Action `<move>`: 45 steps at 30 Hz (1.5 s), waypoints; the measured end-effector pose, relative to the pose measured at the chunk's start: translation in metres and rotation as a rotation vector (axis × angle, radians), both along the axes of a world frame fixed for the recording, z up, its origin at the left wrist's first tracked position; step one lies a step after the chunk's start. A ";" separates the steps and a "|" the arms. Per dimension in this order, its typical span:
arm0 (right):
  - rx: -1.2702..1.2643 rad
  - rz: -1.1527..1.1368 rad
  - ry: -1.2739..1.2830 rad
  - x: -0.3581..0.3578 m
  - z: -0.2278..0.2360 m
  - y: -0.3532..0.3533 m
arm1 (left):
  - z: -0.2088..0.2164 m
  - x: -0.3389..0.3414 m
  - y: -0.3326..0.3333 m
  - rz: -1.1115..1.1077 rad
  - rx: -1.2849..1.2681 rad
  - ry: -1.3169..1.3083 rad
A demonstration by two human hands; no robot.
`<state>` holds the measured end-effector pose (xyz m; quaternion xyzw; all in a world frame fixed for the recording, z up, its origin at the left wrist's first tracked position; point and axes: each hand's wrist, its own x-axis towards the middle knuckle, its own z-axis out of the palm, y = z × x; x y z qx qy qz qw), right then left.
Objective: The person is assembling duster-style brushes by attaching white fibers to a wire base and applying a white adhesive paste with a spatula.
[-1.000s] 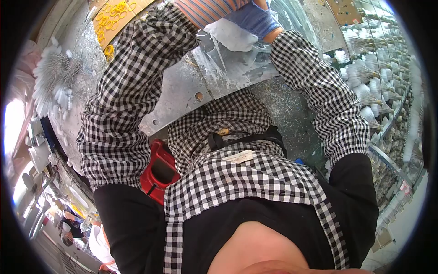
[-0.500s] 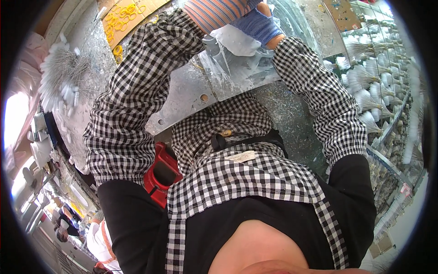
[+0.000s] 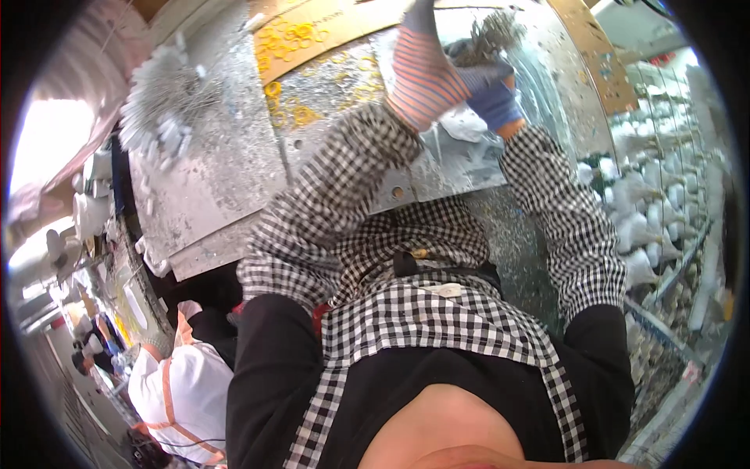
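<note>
My left hand (image 3: pixel 426 74), in an orange-and-blue striped glove, points away from me over the table, its far end reaching the top edge. Its fingers are not clear enough to read. Against it, to the right, is my right hand (image 3: pixel 492 98) in a blue striped glove with a bare thumb showing. The right hand is closed around a bundle of thin grey wires (image 3: pixel 488 37), which fan out beyond it. A white mass (image 3: pixel 465 125) lies below the gloves, over a wet, white-smeared sheet (image 3: pixel 457 164); whether it joins the bundle is unclear.
Yellow rubber bands (image 3: pixel 289 35) lie on cardboard (image 3: pixel 344 19) and the table. White-tipped wire stems (image 3: pixel 168 102) spread at the left. Racks of white-tipped bunches (image 3: pixel 641 203) stand on the right. A person in white (image 3: pixel 187 399) is at the lower left.
The view has shifted left, bringing more of the left tabletop and the person in white into sight. The wire bundle now shows beyond my gloves. My left hand points farther away from me.
</note>
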<state>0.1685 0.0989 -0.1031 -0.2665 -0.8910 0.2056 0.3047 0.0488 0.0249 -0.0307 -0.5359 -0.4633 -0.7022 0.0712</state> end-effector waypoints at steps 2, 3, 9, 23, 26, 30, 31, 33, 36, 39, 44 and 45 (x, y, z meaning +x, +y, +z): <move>-0.287 0.210 0.477 -0.007 -0.020 -0.008 | -0.028 0.007 -0.015 -0.562 -0.424 -0.321; -0.670 0.332 0.797 -0.022 -0.045 -0.017 | -0.028 0.005 -0.019 -0.425 -0.349 -0.076; 0.121 0.353 0.201 -0.060 -0.031 -0.065 | 0.005 -0.055 -0.096 -0.137 -0.539 0.350; 0.301 0.533 -0.312 -0.213 -0.007 -0.078 | -0.024 -0.201 -0.210 0.291 -1.940 1.466; 0.505 0.584 -0.350 -0.228 -0.015 -0.087 | 0.005 -0.195 -0.210 0.277 -1.835 1.353; 0.715 0.608 -0.292 -0.235 -0.026 -0.086 | 0.044 -0.190 -0.205 0.252 -1.629 0.984; 0.771 0.646 -0.329 -0.235 -0.025 -0.083 | 0.049 -0.189 -0.205 0.274 -1.598 0.798; 0.833 0.707 -0.345 -0.239 -0.007 -0.089 | 0.034 -0.201 -0.222 0.089 -1.293 0.035; 0.399 0.598 -0.219 -0.227 0.032 -0.086 | 0.031 -0.210 -0.221 -0.248 -0.777 -0.632; -0.456 0.742 0.012 -0.194 0.067 -0.100 | 0.012 -0.247 -0.225 -0.879 -0.658 -1.471; -1.198 0.656 0.269 -0.148 0.092 -0.090 | 0.039 -0.190 -0.182 -0.259 -0.843 -0.572; -1.270 0.863 0.416 -0.141 0.096 -0.082 | 0.041 -0.201 -0.178 -0.586 -0.820 -0.786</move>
